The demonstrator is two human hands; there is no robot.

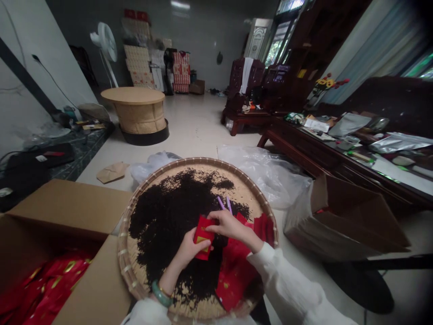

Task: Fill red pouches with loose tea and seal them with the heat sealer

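Over round tray [122,253], above dark leaves [169,216]: your L hand [189,249] grips red packet [204,234] low, R hand [226,224] pinches its top edge. Prob. light, soft, bit slick, creases easily; you'd best hold both sides low, w/ gentle pressure.

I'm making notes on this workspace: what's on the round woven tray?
On the round woven tray are loose dark leaf-like material, red packets and two slim purple items. Anything beneath the material and packets is covered and cannot be seen.
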